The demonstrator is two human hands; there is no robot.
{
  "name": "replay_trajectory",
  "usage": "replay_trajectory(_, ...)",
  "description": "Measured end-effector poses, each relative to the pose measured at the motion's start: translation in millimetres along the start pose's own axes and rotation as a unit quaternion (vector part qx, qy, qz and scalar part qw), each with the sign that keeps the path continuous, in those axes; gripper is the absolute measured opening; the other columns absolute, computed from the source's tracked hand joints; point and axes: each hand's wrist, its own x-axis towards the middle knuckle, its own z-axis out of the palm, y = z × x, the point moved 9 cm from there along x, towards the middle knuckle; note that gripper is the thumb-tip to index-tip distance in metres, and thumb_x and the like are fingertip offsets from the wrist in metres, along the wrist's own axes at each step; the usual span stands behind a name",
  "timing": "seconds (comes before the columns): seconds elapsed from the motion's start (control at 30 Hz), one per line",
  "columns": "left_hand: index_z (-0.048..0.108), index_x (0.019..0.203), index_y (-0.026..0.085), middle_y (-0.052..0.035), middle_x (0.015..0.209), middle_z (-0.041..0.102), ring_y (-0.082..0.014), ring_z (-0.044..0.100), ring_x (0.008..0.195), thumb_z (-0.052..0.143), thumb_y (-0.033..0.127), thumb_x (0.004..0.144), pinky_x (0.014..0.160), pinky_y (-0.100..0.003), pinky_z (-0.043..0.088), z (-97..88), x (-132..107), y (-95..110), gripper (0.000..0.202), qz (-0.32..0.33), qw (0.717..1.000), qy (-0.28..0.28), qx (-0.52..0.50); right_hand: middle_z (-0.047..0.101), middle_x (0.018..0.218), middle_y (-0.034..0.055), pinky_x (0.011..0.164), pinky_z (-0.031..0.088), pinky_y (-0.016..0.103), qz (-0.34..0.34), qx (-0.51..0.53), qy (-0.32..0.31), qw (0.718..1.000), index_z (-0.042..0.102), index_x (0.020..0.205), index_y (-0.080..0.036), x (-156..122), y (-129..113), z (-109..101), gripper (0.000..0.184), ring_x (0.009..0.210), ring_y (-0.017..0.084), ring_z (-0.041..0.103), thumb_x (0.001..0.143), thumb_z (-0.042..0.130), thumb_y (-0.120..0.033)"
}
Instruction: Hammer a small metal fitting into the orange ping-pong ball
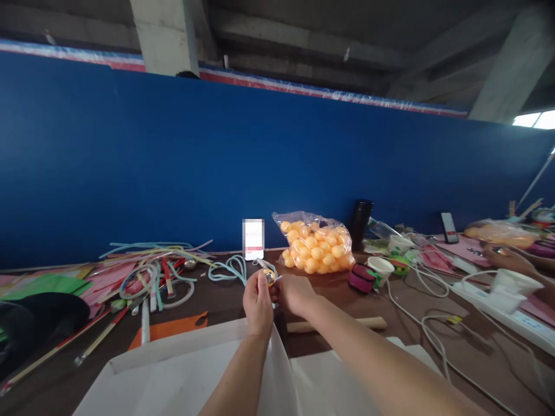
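My left hand (258,303) and my right hand (295,293) meet above the brown table (329,300), both closed in a pinch around one small orange ball (269,275) with a shiny metal part on it. A pale blue cord (229,268) trails from the ball back to the left on the table. Just behind and to the right lies a clear plastic bag of orange balls (315,245). Below my forearms sits a white cardboard box (173,370) with an upright white divider.
A heap of coloured strips and cords (151,268) lies at the left, with an orange paper piece (171,326). A wooden handle (342,325), pink pouch (361,278), paper cups (381,267), black bottle (361,224), white cables and power strip (511,318) lie right. Another person's hand (503,257) works far right.
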Motion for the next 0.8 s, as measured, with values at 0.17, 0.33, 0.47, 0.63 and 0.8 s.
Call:
replay_trajectory(0.17, 0.065, 0.093, 0.015, -0.0012, 0.065, 0.059, -0.0127, 0.053, 0.052, 0.051, 0.063, 0.079, 0.047, -0.023, 0.045, 0.8, -1, -2, 0.052, -0.013, 1.000, -0.002, -0.003, 0.076, 0.089, 0.0094, 0.068, 0.049, 0.030, 0.016, -0.005, -0.020, 1.000, 0.073, 0.080, -0.023, 4, -2, 9, 0.014, 0.086, 0.027, 0.071, 0.078, 0.060, -0.028)
replay_trajectory(0.33, 0.064, 0.095, 0.015, -0.0024, 0.068, 0.060, -0.0131, 0.054, 0.055, 0.051, 0.060, 0.080, 0.048, -0.023, 0.045, 2.9, -1, -2, 0.049, -0.016, 1.000, -0.015, -0.016, 0.075, 0.091, 0.0094, 0.069, 0.049, 0.030, 0.016, 0.009, -0.004, 1.000, 0.073, 0.082, -0.024, 2, 0, 7, 0.017, 0.088, 0.026, 0.071, 0.081, 0.056, -0.028)
replay_trajectory(0.47, 0.064, 0.094, 0.015, -0.0018, 0.066, 0.060, -0.0129, 0.053, 0.054, 0.051, 0.060, 0.081, 0.047, -0.023, 0.044, 3.1, -2, -1, 0.048, -0.015, 1.000, -0.014, -0.012, 0.075, 0.092, 0.0097, 0.069, 0.049, 0.030, 0.024, 0.024, 0.008, 0.999, 0.072, 0.084, -0.023, 1, 2, 7, 0.016, 0.088, 0.026, 0.071, 0.081, 0.057, -0.028)
replay_trajectory(0.63, 0.064, 0.096, 0.015, -0.0019, 0.067, 0.060, -0.0129, 0.053, 0.053, 0.052, 0.060, 0.080, 0.048, -0.023, 0.044, 4.1, -1, -1, 0.049, -0.016, 1.000, -0.015, -0.011, 0.075, 0.091, 0.0109, 0.068, 0.049, 0.031, 0.028, 0.040, 0.010, 0.999, 0.072, 0.083, -0.023, 4, 4, 12, 0.017, 0.088, 0.027, 0.071, 0.081, 0.057, -0.030)
replay_trajectory(0.8, 0.065, 0.095, 0.015, -0.0019, 0.065, 0.060, -0.0131, 0.053, 0.052, 0.052, 0.061, 0.080, 0.048, -0.023, 0.044, 3.7, -2, 0, 0.050, -0.016, 1.000, -0.013, -0.009, 0.075, 0.087, 0.0099, 0.066, 0.049, 0.031, 0.028, 0.055, 0.000, 0.998, 0.073, 0.080, -0.023, 8, 7, 15, 0.015, 0.085, 0.027, 0.071, 0.079, 0.058, -0.028)
